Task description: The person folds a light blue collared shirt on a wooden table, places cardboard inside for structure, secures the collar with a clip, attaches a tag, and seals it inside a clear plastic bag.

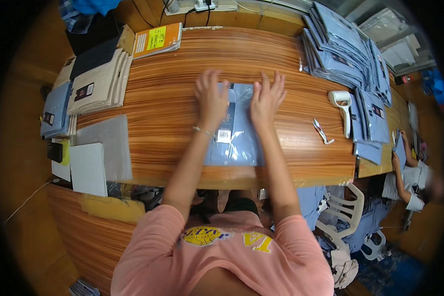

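In front of me on the table lies a folded light blue shirt (241, 138) in a clear plastic bag, with a dark tag and a white barcode label on its front. My left hand (212, 98) is over the left side of the package, fingers apart and slightly blurred. Along the opposite side, my right hand (266, 101) rests with its fingers spread at the far right corner. Neither hand grips anything. The far edge of the package shows between the two hands, and part of its left side is hidden under my left hand and wrist.
Bagged blue shirts (340, 49) are piled at the far right, near a white handheld tool (343, 106) and small snips (320, 130). On the left are beige packages (101, 84), plastic sleeves (111, 148), white sheets (88, 167) and an orange notebook (158, 39). Another person (409, 172) works at right.
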`<action>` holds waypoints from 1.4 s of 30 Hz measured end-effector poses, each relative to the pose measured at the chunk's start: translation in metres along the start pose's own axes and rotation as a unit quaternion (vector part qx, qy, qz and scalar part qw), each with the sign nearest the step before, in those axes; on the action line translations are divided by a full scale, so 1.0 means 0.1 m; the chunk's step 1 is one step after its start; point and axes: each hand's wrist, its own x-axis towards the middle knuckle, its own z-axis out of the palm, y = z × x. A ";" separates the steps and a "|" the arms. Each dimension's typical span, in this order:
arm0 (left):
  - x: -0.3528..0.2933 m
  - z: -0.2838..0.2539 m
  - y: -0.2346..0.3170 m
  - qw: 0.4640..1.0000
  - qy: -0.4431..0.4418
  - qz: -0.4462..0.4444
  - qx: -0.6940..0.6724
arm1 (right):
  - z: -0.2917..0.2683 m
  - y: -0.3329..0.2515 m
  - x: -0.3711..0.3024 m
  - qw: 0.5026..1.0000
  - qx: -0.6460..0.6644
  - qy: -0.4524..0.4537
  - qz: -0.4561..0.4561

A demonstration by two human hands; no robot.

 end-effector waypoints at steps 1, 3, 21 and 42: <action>-0.04 0.10 0.07 1.000 -0.002 -0.004 0.019 | 0.11 -0.07 -0.05 1.000 0.023 -0.011 0.012; -0.12 0.34 0.11 0.999 -0.014 -0.006 0.051 | 0.34 -0.08 -0.12 0.997 0.062 -0.028 0.043; -0.26 0.73 -0.41 0.978 -0.084 -0.002 0.193 | 0.59 0.09 -0.27 0.993 0.037 -0.087 0.068; -0.27 0.70 -0.36 0.975 -0.104 -0.013 0.197 | 0.58 0.07 -0.32 0.994 0.026 -0.085 0.064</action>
